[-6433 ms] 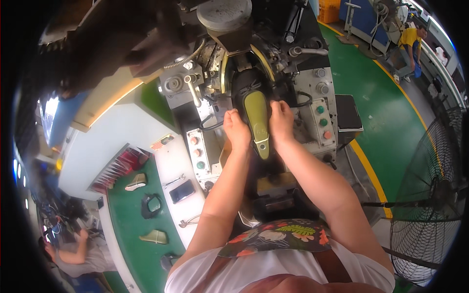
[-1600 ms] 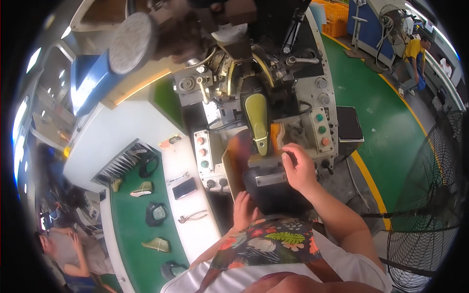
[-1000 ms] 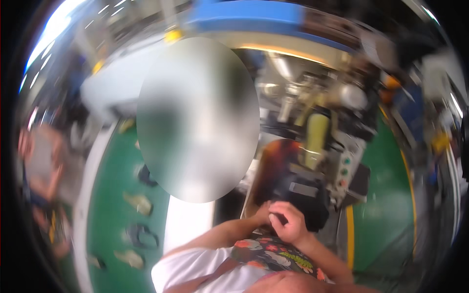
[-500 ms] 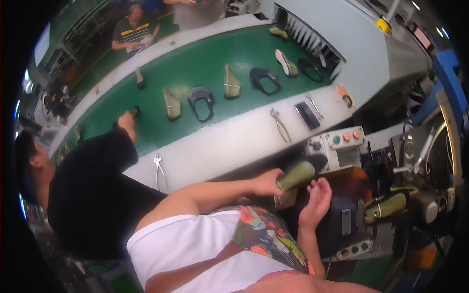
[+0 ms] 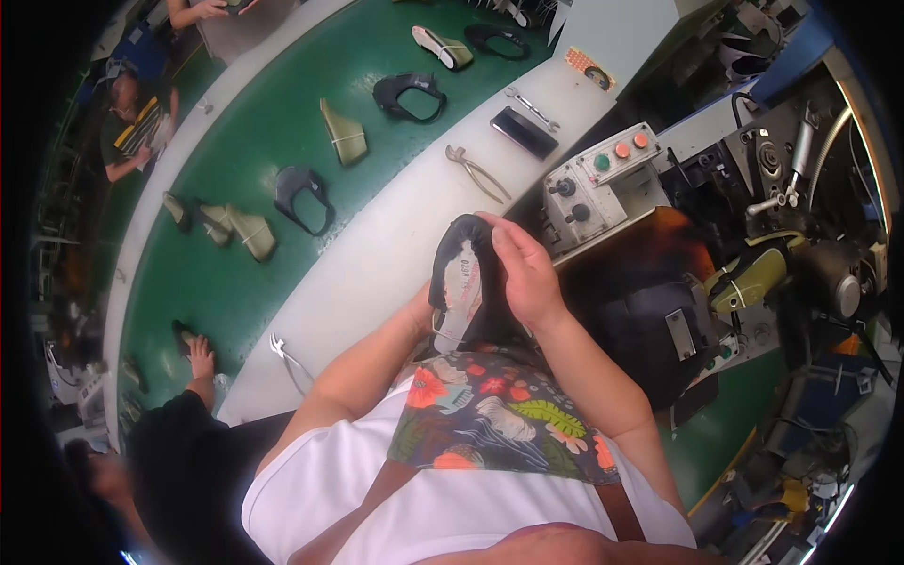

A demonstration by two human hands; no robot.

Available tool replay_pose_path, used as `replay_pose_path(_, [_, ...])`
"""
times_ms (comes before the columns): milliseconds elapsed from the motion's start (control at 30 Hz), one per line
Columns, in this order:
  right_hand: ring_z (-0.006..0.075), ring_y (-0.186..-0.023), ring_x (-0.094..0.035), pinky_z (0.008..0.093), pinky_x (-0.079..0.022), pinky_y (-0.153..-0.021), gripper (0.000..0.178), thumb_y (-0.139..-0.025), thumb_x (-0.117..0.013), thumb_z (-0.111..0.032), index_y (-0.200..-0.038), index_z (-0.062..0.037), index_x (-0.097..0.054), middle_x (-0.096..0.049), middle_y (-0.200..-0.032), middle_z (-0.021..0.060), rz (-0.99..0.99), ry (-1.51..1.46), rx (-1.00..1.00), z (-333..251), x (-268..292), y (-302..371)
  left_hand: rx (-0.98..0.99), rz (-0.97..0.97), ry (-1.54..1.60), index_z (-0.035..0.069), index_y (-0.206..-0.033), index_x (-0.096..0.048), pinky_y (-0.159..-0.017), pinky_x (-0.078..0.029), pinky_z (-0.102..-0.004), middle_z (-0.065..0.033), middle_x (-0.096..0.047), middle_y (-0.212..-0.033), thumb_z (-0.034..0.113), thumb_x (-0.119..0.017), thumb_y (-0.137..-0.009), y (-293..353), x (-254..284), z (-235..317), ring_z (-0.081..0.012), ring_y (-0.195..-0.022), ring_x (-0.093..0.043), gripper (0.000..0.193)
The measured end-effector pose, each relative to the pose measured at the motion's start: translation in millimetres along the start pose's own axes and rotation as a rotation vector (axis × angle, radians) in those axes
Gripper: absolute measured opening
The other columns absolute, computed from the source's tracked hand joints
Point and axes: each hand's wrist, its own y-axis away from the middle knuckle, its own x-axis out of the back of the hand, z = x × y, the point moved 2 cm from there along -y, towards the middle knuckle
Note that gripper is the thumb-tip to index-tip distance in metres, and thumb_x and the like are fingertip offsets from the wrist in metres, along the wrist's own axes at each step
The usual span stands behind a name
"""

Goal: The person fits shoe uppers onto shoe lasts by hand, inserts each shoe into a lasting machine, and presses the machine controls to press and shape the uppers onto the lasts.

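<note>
In front of my apron, a lasted shoe (image 5: pixel 461 282) is held with its sole side up. A dark upper is gathered around its toe and edges, and a pale insole shows in the middle. My right hand (image 5: pixel 529 281) is closed on its toe and right side, thumb on top. My left hand (image 5: pixel 421 309) grips the opposite side near the heel; most of those fingers are hidden beneath the shoe. A thin pale band crosses near the heel.
A white ledge (image 5: pixel 377 231) holds pincers (image 5: pixel 477 172), a phone (image 5: pixel 524 132) and a wrench (image 5: pixel 533 108). Beyond it, a green conveyor (image 5: pixel 254 179) carries olive lasts and dark uppers. A button box (image 5: pixel 603 179) and a machine with an olive last (image 5: pixel 750 281) stand right. A co-worker's hand (image 5: pixel 199 358) reaches onto the belt at left.
The shoe has come from beside the button box to in front of my apron, turned sole side up. My right hand, apart from it before, now grips it too. My view has swung round.
</note>
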Motion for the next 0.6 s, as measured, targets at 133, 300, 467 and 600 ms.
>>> replay_pose_path(133, [0.0154, -0.115, -0.058, 0.0282, -0.043, -0.103, 0.037, -0.107, -0.042, -0.017, -0.136, 0.0046, -0.051, -0.063, -0.126, 0.0116, 0.008, 0.115, -0.009, 0.9, -10.8, -16.4, 0.040, 0.077, -0.028, 0.007, -0.136, -0.055, -0.085, -0.057, -0.0279, -0.0069, -0.067, -0.118, 0.025, -0.051, -0.103, -1.7, 10.5, 15.1, -0.0152, -0.101, -0.067, 0.037])
replay_pose_path(300, [0.0136, -0.110, -0.059, 0.0271, -0.046, -0.098, 0.035, -0.104, -0.049, -0.013, -0.134, 0.0044, -0.052, -0.064, -0.121, 0.0098, -0.005, 0.177, 0.027, 7.6, -26.4, -47.0, 0.118, -0.028, -0.060, 0.007, -0.128, -0.057, -0.068, -0.058, -0.0253, -0.0058, -0.069, -0.101, 0.025, -0.054, -0.101, 3.7, 23.9, 46.9, -0.0141, -0.082, -0.068, 0.032])
replay_pose_path(467, [0.0115, -0.100, -0.061, 0.0254, -0.049, -0.091, 0.031, -0.101, -0.054, -0.008, -0.129, 0.0051, -0.055, -0.066, -0.112, 0.0074, 0.010, 0.487, 0.187, 21.6, -36.8, -82.1, -0.021, 0.289, -0.122, 0.008, -0.121, -0.061, -0.069, -0.058, -0.0283, -0.0062, -0.068, -0.099, 0.046, -0.052, -0.100, 11.5, 31.9, 68.5, -0.0162, -0.081, -0.068, 0.045])
replay_pose_path(600, [0.0113, -0.095, -0.063, 0.0248, -0.051, -0.085, 0.029, -0.102, -0.056, -0.013, -0.123, 0.0063, -0.058, -0.068, -0.105, 0.0075, -0.009, 0.291, 0.129, 50.2, -43.0, -128.5, -0.065, 0.254, -0.158, 0.009, -0.140, -0.051, -0.087, -0.056, -0.0325, -0.0073, -0.065, -0.121, 0.057, -0.045, -0.101, 11.2, 103.4, 85.6, -0.0171, -0.100, -0.067, 0.062])
